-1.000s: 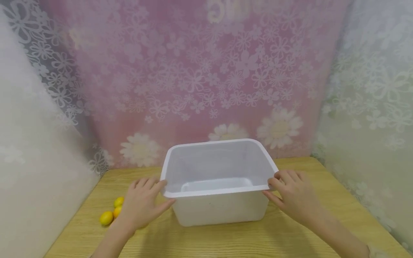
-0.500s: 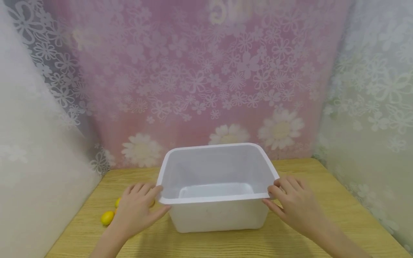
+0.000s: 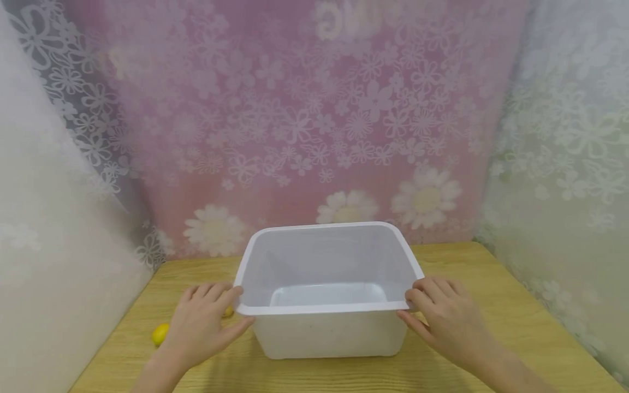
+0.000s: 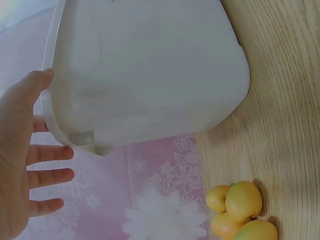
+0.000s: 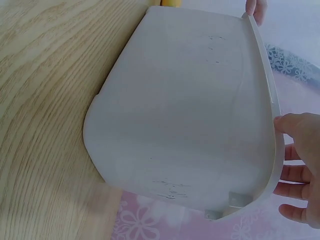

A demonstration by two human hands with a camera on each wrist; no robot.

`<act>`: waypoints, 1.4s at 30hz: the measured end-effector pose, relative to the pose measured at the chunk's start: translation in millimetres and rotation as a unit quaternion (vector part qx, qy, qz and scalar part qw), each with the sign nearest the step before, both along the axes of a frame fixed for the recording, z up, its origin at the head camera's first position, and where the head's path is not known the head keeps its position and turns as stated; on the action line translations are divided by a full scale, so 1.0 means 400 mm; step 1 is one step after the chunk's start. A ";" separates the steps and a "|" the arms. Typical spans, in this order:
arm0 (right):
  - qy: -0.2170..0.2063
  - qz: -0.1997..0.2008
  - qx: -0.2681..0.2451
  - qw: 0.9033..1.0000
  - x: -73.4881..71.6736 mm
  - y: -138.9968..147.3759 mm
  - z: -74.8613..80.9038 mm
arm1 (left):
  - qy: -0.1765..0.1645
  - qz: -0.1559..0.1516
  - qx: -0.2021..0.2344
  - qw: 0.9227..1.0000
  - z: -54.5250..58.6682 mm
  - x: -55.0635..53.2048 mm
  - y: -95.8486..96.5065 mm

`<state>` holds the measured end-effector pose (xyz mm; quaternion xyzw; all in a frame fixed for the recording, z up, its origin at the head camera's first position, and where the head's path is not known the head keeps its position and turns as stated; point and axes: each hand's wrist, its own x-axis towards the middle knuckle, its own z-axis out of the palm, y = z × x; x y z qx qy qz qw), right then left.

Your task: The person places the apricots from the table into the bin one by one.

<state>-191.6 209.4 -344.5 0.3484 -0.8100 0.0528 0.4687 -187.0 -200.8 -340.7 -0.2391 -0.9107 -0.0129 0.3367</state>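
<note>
A white plastic tub [image 3: 329, 333], deep and rectangular with an outturned rim, stands upright at the middle of the wooden table. No contents show inside it. My left hand [image 3: 199, 325] pinches the near left corner of the rim, with index finger above and thumb below. In the left wrist view, the other fingers of that hand stretch out beside the tub. At the near right corner, my right hand [image 3: 447, 316] grips the rim the same way. The right wrist view shows its thumb [image 5: 287, 122] on the rim's edge and the remaining fingers behind.
Several small yellow fruits [image 4: 243, 201] lie clustered on the table [image 3: 516, 322] left of the tub. My left hand hides most of them in the head view, where one fruit [image 3: 160, 334] shows. Flower-patterned curtains [image 3: 314, 109] hang behind and at both sides.
The tub has come toward me and slightly left, with both hands staying on its rim. My left hand now covers more of the yellow fruits in the head view.
</note>
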 end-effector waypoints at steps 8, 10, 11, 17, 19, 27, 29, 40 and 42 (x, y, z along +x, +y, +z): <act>-0.001 0.012 0.002 1.000 0.008 -0.009 -0.002 | 0.039 -0.030 0.010 0.999 -0.009 0.002 -0.013; -0.002 0.010 0.003 1.000 0.009 -0.010 -0.002 | 0.044 -0.034 0.011 0.998 -0.011 0.002 -0.015; -0.002 0.010 0.003 1.000 0.009 -0.010 -0.002 | 0.046 -0.035 0.011 0.998 -0.011 0.002 -0.016; -0.012 0.008 0.005 1.000 0.008 -0.011 0.001 | 0.043 -0.032 0.012 0.998 -0.014 0.006 -0.018; -0.029 0.011 0.010 0.999 0.006 -0.008 0.001 | 0.037 -0.029 0.016 0.999 -0.014 0.008 -0.019; -0.160 -0.010 0.074 0.984 -0.004 0.012 0.017 | -0.016 0.011 0.052 0.998 -0.023 -0.003 -0.047; -0.177 -0.013 0.094 0.980 -0.006 0.014 0.021 | -0.033 0.020 0.053 0.998 -0.028 -0.009 -0.061; -0.191 0.004 0.127 0.973 0.013 0.021 0.015 | -0.152 0.089 0.051 0.983 -0.097 -0.021 -0.153; -0.191 0.011 0.128 0.973 0.013 0.023 0.013 | -0.173 0.095 0.048 0.979 -0.112 -0.023 -0.169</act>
